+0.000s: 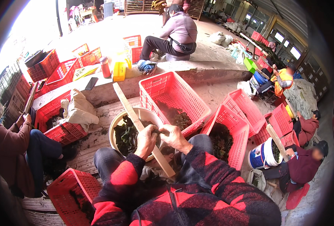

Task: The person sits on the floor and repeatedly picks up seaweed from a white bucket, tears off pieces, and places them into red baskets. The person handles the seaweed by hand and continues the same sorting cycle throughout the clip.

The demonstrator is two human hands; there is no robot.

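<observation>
My left hand (146, 141) and my right hand (174, 137) meet over a wooden slat (131, 111), fingertips pinched together. Between them shows a small dark piece (156, 131), probably seaweed, mostly covered by the fingers. The slat lies slantwise across the rim of a round white bucket (113, 124), which stands between my knees. Dark green, wet-looking seaweed (126, 135) fills part of the bucket, left of the slat. Just beyond it is a large red plastic crate (171, 97) with brownish seaweed (181, 120) at its near end.
Red crates holding seaweed stand close at my right (234, 132), left (56, 130) and lower left (70, 195). A low concrete ledge (110, 91) bears a phone (91, 83) and a red flask (105, 67). Several people sit nearby, one at my left (11, 158).
</observation>
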